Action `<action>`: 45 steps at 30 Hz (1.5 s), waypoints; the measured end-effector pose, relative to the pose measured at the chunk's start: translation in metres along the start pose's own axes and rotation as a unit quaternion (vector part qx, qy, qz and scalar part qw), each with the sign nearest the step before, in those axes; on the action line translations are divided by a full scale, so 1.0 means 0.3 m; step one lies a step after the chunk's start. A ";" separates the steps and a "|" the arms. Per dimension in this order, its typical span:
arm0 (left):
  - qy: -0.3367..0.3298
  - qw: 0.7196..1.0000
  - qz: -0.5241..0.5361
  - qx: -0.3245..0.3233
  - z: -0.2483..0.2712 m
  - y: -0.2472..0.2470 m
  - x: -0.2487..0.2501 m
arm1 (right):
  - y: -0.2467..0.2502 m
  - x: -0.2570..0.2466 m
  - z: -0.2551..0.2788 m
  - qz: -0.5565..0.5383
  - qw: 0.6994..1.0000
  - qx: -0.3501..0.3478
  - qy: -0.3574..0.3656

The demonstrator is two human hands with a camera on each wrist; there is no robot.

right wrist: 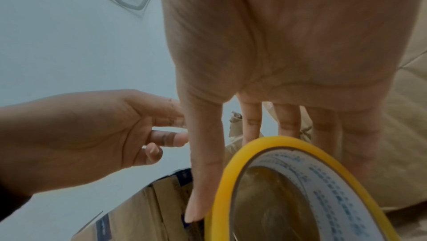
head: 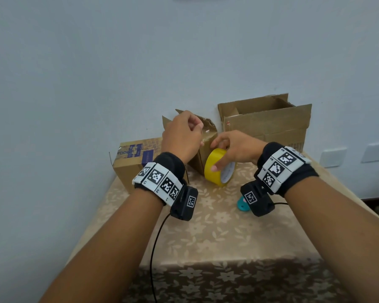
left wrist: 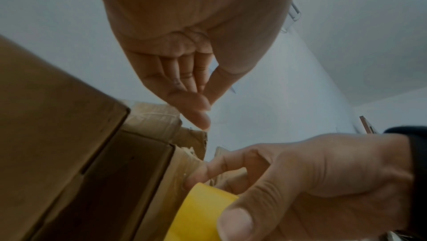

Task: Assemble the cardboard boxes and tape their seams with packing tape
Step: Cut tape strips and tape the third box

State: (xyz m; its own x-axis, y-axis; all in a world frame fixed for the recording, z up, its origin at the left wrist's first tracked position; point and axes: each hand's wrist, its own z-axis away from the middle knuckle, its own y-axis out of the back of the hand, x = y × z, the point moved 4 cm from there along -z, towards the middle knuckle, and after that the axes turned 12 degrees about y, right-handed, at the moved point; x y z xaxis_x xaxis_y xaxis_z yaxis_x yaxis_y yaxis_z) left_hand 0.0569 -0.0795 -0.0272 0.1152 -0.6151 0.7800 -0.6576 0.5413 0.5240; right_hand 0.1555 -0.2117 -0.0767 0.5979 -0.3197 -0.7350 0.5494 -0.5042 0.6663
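One tape roll (head: 219,169) upright on edge — right hand (head: 234,149) gripping, core facing right.

No words can be read for sure. The closed box (head: 136,158) at 9 o'clock has blue printing, too blurry to spell. The tape roll (right wrist: 300,190) has blue dotted print inside its core, also too blurry. Both wrist bands (head: 160,180) show black-and-white square codes.
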 end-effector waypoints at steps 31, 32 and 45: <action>0.006 1.000 0.006 -0.005 -0.008 0.045 -0.016 | 0.008 -0.070 0.011 0.051 0.998 0.009 0.023; 0.009 1.000 0.008 -0.007 -0.009 0.050 -0.021 | 0.008 -0.079 0.011 0.060 0.998 0.014 0.023; 0.094 0.990 0.101 -0.007 -0.034 0.156 -0.088 | -0.021 -0.226 -0.013 -0.050 0.988 0.143 0.022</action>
State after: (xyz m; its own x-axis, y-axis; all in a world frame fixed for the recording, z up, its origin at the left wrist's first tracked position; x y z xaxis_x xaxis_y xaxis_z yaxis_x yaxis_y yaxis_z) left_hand 0.0307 -0.0321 -0.0198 0.1200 -0.3759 0.9189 -0.6712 0.6513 0.3541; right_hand 0.1138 -0.1837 -0.0304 0.5778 -0.2250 -0.7845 0.4229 -0.7396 0.5236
